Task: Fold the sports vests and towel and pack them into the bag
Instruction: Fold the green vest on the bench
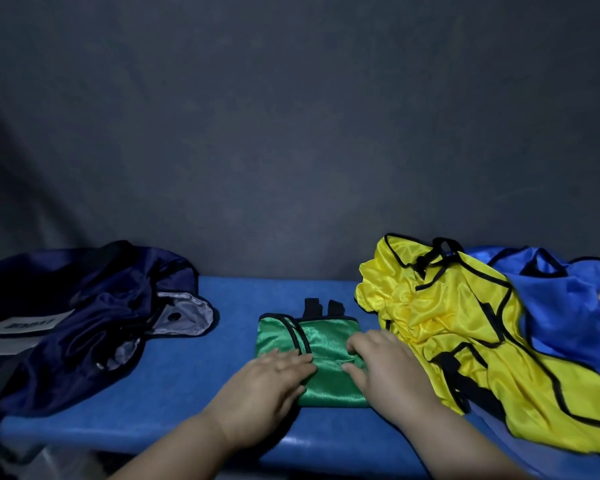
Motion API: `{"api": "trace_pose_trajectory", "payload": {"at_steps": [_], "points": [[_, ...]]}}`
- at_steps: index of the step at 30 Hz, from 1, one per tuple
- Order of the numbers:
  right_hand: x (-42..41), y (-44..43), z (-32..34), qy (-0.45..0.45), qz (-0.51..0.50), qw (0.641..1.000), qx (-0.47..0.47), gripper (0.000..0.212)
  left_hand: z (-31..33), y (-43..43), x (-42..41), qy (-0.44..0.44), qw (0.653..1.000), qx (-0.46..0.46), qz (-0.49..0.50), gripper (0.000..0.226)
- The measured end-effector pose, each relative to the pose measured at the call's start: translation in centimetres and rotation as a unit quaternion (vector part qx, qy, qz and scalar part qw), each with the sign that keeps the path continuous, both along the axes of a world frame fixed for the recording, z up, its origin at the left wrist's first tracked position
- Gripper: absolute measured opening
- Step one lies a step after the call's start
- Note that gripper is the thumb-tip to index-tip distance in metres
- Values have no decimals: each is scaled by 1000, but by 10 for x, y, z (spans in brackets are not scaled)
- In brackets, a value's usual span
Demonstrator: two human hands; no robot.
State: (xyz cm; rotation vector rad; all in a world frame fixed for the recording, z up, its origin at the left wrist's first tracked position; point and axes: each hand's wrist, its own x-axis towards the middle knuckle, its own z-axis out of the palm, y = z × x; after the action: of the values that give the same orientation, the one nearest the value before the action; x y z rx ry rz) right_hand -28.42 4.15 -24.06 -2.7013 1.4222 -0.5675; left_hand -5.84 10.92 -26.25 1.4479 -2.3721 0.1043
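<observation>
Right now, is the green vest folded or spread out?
Folded: the green vest lies as a compact rectangle on the blue surface, with the left hand and right hand resting on it.

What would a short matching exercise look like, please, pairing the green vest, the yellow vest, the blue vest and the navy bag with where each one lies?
Things:
1. green vest
2. yellow vest
3. blue vest
4. navy bag

Places:
A. far right, partly under another vest
B. folded small, under the left hand and right hand
C. slumped at the left end of the bench
D. loose heap just right of the hands

Pairs: 1-B, 2-D, 3-A, 4-C.
</observation>
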Motion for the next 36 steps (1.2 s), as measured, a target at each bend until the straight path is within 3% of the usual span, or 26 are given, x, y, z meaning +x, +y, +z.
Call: {"api": "trace_pose_trajectory", "payload": {"at_steps": [4, 9, 11, 20, 28, 33, 36], "points": [[9, 12, 1, -14, 85, 993, -78, 18, -14, 6, 5, -26, 997, 68, 37, 49], [18, 31, -3, 66, 154, 978, 124, 85, -15, 7, 6, 42, 992, 114, 23, 73], [12, 30, -6, 108, 145, 971, 156, 99, -12, 8, 5, 34, 989, 138, 37, 81], [-14, 20, -10, 113, 114, 967, 199, 96, -9, 11, 11, 24, 981, 178, 71, 93], [-29, 10, -16, 88, 118, 967, 209, 116, -5, 15, 11, 12, 977, 189, 96, 91], [-30, 8, -16, 88, 115, 968, 207, 103, -7, 20, 24, 10, 973, 202, 109, 93], [-32, 6, -13, 75, 107, 970, 206, 96, -3, 18, 27, 32, 967, 232, 102, 82]]}}
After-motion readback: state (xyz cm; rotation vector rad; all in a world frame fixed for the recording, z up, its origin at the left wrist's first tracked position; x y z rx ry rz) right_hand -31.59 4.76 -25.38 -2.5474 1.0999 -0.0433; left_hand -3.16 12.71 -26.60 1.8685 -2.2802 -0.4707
